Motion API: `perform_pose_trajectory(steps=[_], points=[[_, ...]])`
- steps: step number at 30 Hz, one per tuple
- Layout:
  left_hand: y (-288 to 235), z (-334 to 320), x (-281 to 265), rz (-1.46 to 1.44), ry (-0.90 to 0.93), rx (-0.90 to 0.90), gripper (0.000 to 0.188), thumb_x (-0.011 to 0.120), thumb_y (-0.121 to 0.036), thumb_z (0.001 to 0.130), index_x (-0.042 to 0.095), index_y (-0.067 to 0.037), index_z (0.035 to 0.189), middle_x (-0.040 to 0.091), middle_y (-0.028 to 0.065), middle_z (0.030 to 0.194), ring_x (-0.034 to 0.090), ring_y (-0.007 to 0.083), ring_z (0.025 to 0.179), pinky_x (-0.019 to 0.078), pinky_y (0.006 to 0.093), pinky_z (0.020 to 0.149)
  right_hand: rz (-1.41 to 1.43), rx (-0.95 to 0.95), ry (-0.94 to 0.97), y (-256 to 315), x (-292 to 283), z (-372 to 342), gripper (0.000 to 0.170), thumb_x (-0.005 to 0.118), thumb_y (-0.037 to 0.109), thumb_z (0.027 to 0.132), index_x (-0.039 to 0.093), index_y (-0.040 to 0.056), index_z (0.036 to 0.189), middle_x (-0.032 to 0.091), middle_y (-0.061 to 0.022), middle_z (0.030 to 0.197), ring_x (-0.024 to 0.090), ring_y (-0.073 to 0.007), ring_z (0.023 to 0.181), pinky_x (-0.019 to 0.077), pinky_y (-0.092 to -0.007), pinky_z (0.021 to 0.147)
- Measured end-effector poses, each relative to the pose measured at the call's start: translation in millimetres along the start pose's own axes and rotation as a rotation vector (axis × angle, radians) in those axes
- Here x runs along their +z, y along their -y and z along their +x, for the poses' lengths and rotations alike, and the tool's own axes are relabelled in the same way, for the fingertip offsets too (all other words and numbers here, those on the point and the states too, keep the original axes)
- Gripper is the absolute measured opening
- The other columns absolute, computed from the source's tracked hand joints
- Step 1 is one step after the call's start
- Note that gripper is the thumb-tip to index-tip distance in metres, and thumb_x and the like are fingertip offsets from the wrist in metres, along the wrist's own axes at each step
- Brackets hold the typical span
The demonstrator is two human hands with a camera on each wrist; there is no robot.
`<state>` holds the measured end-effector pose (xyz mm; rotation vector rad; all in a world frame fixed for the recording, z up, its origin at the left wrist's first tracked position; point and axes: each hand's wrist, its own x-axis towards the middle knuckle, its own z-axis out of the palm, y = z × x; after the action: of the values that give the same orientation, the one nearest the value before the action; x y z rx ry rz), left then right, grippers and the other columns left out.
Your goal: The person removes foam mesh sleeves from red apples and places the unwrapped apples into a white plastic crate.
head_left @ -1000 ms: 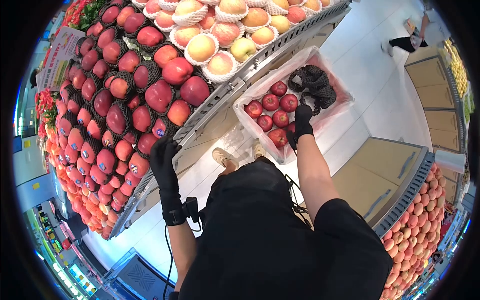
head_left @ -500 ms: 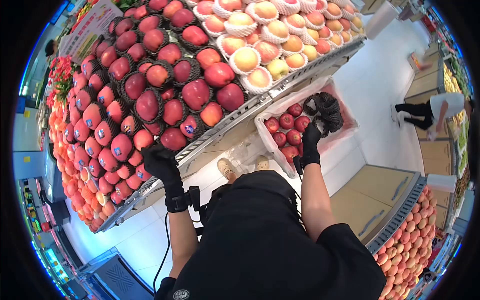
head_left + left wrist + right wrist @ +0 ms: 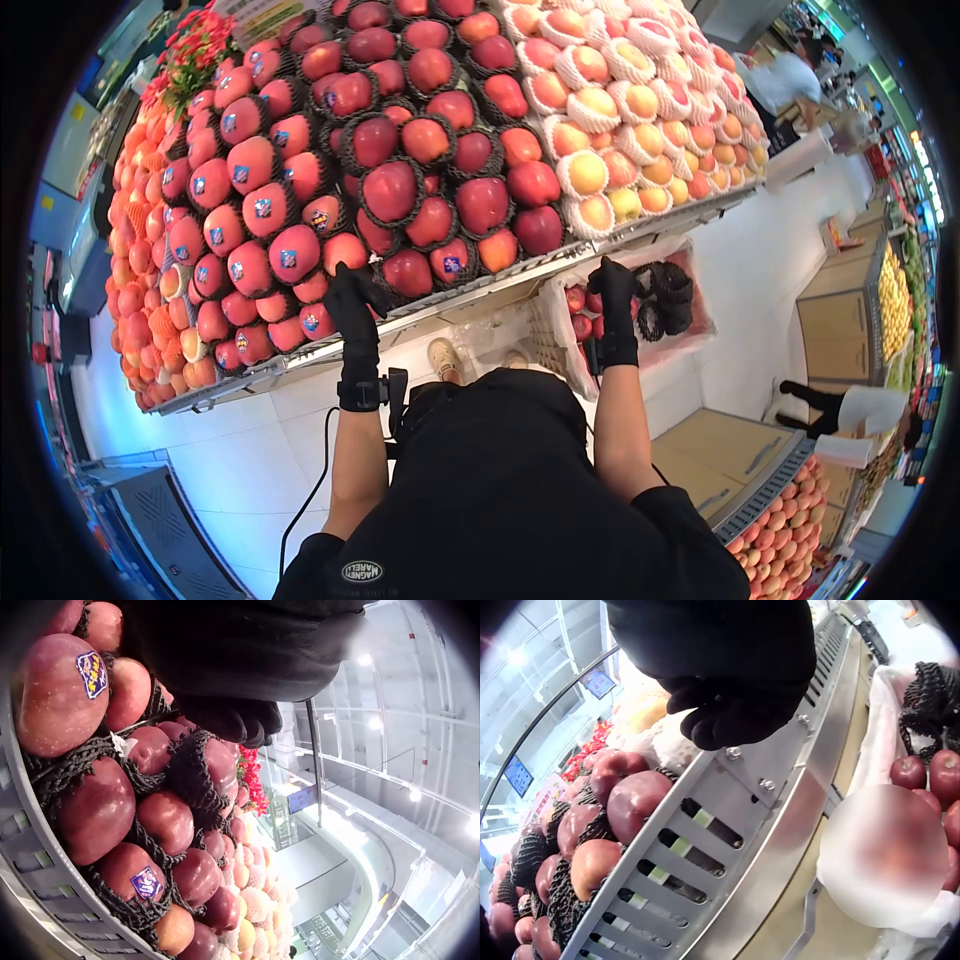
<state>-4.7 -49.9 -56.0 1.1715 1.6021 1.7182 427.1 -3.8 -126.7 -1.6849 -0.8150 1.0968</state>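
My left hand [image 3: 352,308], in a black glove, hovers at the front edge of the display with loosely bent fingers and no fruit in its grasp. Beside it lie red apples [image 3: 407,272], many in black foam nets, some with blue stickers. In the left wrist view its fingers [image 3: 251,720] hang over the netted apples. The gloved right hand [image 3: 614,285] is above a lined crate [image 3: 655,355], holding nothing, fingers loosely curled. That crate holds loose red apples [image 3: 580,326] and a heap of black foam nets [image 3: 674,305]; the hand partly hides the apples.
A slotted metal rail [image 3: 682,855] edges the display. Pale apples in white foam nets [image 3: 640,140] fill its right part. Behind on the right stands a cabinet [image 3: 725,450] beside more piled fruit [image 3: 785,510]. A person [image 3: 860,410] is in the aisle at right.
The view has turned so the display now lies more squarely ahead. The right hand has lifted from the apples in the crate towards the rail. The left hand stays near the display's front edge.
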Motion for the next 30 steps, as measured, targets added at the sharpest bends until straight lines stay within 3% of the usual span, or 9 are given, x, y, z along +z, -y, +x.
perform_pose_trajectory(steps=[4, 7, 10, 11, 14, 18, 19, 22, 30], points=[[24.4, -0.9, -20.0, -0.187, -0.004, -0.012, 0.044, 0.038, -0.029, 0.102, 0.056, -0.002, 0.072, 0.057, 0.0053, 0.058, 0.051, 0.0132, 0.050, 0.0417, 0.0282, 0.051, 0.087, -0.005, 0.089, 10.6, 36.8, 1.8, 0.040, 0.054, 0.031, 0.093, 0.062, -0.0020, 0.073, 0.060, -0.0081, 0.059, 0.058, -0.0155, 0.050, 0.0452, -0.0282, 0.049], [-2.9, -1.2, -25.1, -0.199, -0.020, -0.071, 0.041, 0.036, -0.029, 0.103, 0.054, -0.003, 0.077, 0.060, 0.0079, 0.066, 0.057, 0.0141, 0.057, 0.0484, 0.0282, 0.055, 0.144, -0.040, 0.092, 30.0, 73.5, -7.2, 0.035, 0.057, 0.028, 0.091, 0.062, 0.0008, 0.071, 0.060, -0.0060, 0.061, 0.055, -0.0129, 0.048, 0.0432, -0.0263, 0.046], [17.1, 4.4, -36.6, -0.346, 0.010, -0.112, 0.041, 0.037, -0.029, 0.103, 0.055, -0.001, 0.079, 0.062, 0.0096, 0.070, 0.058, 0.0151, 0.060, 0.0512, 0.0294, 0.059, 0.095, -0.174, 0.141, 38.3, 105.5, -7.7, 0.030, 0.058, 0.027, 0.090, 0.063, 0.0015, 0.077, 0.060, -0.0052, 0.064, 0.055, -0.0120, 0.051, 0.0436, -0.0253, 0.047], [19.4, 7.5, -41.2, -0.304, 0.009, -0.059, 0.040, 0.038, -0.028, 0.102, 0.056, 0.001, 0.082, 0.062, 0.0102, 0.073, 0.059, 0.0161, 0.063, 0.0524, 0.0300, 0.064, 0.145, -0.129, 0.160, 43.0, 119.2, -10.3, 0.022, 0.057, 0.022, 0.091, 0.062, 0.0013, 0.088, 0.061, -0.0054, 0.071, 0.056, -0.0113, 0.054, 0.0443, -0.0248, 0.049], [18.3, 9.7, -55.1, -0.377, 0.042, -0.083, 0.038, 0.040, -0.027, 0.102, 0.058, 0.003, 0.087, 0.064, 0.0101, 0.077, 0.061, 0.0162, 0.067, 0.0524, 0.0298, 0.067, 0.149, -0.230, 0.239, 60.0, 155.9, -19.1, 0.017, 0.058, 0.016, 0.090, 0.061, 0.0006, 0.097, 0.062, -0.0066, 0.078, 0.055, -0.0111, 0.055, 0.0448, -0.0252, 0.050], [14.9, 17.3, -67.7, -0.442, 0.085, -0.122, 0.033, 0.043, -0.024, 0.101, 0.060, 0.004, 0.095, 0.064, 0.0097, 0.078, 0.063, 0.0167, 0.068, 0.0524, 0.0293, 0.065, 0.048, -0.320, 0.352, 75.9, 196.2, -30.9, 0.025, 0.062, 0.014, 0.087, 0.059, 0.0015, 0.108, 0.063, -0.0072, 0.087, 0.061, -0.0149, 0.071, 0.0496, -0.0268, 0.063], [13.9, 18.3, -68.6, -0.470, 0.086, -0.136, 0.031, 0.043, -0.022, 0.101, 0.060, 0.004, 0.098, 0.064, 0.0095, 0.079, 0.063, 0.0164, 0.068, 0.0528, 0.0291, 0.065, -0.128, -0.418, 0.319, 78.2, 204.4, -32.7, 0.034, 0.065, 0.017, 0.085, 0.056, 0.0009, 0.115, 0.063, -0.0076, 0.095, 0.061, -0.0171, 0.084, 0.0502, -0.0295, 0.074], [8.9, 24.8, -69.7, -0.464, 0.132, -0.148, 0.027, 0.044, -0.019, 0.101, 0.059, 0.004, 0.102, 0.064, 0.0093, 0.082, 0.062, 0.0155, 0.070, 0.0530, 0.0295, 0.066, -0.211, -0.510, 0.317, 106.9, 226.4, -61.4, 0.040, 0.067, 0.019, 0.084, 0.054, 0.0002, 0.117, 0.061, -0.0092, 0.103, 0.060, -0.0189, 0.086, 0.0495, -0.0318, 0.079], [-0.9, 41.2, -47.5, -0.562, 0.151, -0.229, 0.021, 0.056, -0.004, 0.093, 0.057, 0.002, 0.112, 0.064, 0.0095, 0.101, 0.062, 0.0168, 0.094, 0.0502, 0.0297, 0.086, -0.303, -0.631, 0.451, 139.3, 265.3, -65.6, 0.059, 0.070, 0.021, 0.083, 0.043, 0.0019, 0.131, 0.052, -0.0139, 0.120, 0.052, -0.0223, 0.109, 0.0452, -0.0338, 0.091]])
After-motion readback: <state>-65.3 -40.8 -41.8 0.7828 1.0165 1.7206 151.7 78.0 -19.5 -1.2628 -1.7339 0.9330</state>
